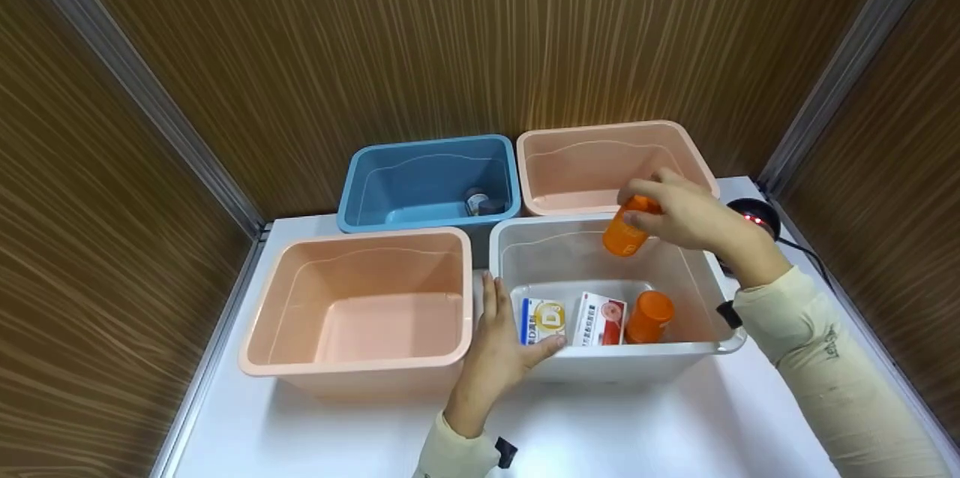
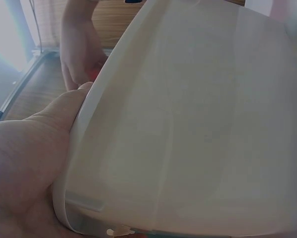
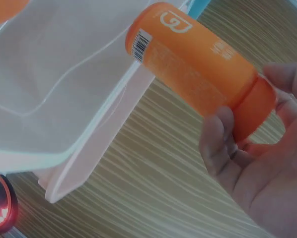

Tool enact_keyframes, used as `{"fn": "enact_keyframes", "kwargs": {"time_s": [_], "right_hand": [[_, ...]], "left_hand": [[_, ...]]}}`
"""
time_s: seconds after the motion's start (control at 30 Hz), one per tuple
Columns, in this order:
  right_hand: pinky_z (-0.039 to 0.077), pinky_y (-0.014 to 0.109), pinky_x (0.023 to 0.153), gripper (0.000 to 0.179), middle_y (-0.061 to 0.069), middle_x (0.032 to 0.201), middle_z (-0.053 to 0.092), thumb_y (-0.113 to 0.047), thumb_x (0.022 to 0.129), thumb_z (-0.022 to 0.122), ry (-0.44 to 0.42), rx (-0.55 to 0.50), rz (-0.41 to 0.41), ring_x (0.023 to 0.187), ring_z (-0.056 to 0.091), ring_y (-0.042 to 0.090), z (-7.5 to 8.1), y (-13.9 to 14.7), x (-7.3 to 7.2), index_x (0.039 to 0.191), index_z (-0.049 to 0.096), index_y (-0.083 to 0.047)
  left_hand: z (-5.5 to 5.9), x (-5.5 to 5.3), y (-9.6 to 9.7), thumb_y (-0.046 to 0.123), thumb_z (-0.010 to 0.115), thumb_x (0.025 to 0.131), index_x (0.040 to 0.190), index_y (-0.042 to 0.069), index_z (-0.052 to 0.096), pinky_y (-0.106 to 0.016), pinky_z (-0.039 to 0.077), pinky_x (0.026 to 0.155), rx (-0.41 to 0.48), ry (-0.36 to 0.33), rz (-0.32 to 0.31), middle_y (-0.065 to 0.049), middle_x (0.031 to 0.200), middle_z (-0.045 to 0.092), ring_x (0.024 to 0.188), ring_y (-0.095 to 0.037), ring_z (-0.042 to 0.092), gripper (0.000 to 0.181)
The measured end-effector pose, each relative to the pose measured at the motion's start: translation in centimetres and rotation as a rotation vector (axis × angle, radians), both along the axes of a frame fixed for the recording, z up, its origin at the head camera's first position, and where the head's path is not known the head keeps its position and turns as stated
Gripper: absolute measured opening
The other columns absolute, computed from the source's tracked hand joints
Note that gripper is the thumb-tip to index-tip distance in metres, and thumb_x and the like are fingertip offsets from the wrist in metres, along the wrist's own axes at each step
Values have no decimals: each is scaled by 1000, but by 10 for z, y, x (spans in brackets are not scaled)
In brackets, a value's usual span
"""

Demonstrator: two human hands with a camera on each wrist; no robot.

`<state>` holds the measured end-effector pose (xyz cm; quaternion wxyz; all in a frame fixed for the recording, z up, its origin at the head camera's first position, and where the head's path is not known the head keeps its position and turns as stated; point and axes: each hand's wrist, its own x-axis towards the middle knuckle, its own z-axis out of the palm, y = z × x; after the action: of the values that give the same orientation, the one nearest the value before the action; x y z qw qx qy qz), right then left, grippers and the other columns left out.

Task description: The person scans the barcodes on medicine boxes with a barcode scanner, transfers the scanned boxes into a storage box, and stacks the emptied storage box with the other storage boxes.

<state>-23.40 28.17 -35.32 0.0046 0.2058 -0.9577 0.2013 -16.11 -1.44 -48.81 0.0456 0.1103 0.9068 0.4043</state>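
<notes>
My right hand (image 1: 679, 215) pinches an orange bottle (image 1: 622, 236) by its cap, above the back right of a white bin (image 1: 600, 369). In the right wrist view the bottle is tilted, with a barcode and white print on its side. On the corner of the white bin nearest me rests my left hand (image 1: 496, 358), fingers straight along the left side and thumb across the front rim. Inside that bin are a blue-and-yellow D3 box (image 1: 546, 319), a white-and-red box (image 1: 600, 319) and a second orange bottle (image 1: 649, 317).
A pink bin (image 1: 356, 369) stands left of the white one. Behind are a blue bin (image 1: 420, 223) with small dark-and-white items inside and another pink bin (image 1: 600, 131). A black device with red lights (image 1: 754, 215) and its cable lie at the right. Wood-patterned walls enclose the table.
</notes>
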Motion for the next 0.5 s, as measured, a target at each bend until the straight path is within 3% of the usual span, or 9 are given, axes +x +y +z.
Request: {"fn": "enact_keyframes", "kwargs": {"time_s": [0.1,0.27,0.5], "right_hand": [[46,46,76,16,12,107,55,-24,100,66,28,7,-17,93,52,29,5,5,3,114,66,-16],[50,51,80,26,13,111,57,-17,97,67,18,-17,-70,95,56,31,12,18,8,121,62,-10],[44,49,74,36,19,110,57,-17,94,65,41,31,-151,92,55,35,22,46,15,130,61,-12]], "left_hand": [[0,0,0,68,77,75,161,1,8,-53,27,115,2,3,0,-15,168,-8,150,-42,15,130],[1,1,1,69,77,75,162,2,6,-52,26,116,-17,-1,8,-14,168,-10,150,-41,12,130],[1,0,0,69,77,74,162,4,6,-51,25,116,-28,-20,10,-12,168,-10,151,-39,11,130]]}}
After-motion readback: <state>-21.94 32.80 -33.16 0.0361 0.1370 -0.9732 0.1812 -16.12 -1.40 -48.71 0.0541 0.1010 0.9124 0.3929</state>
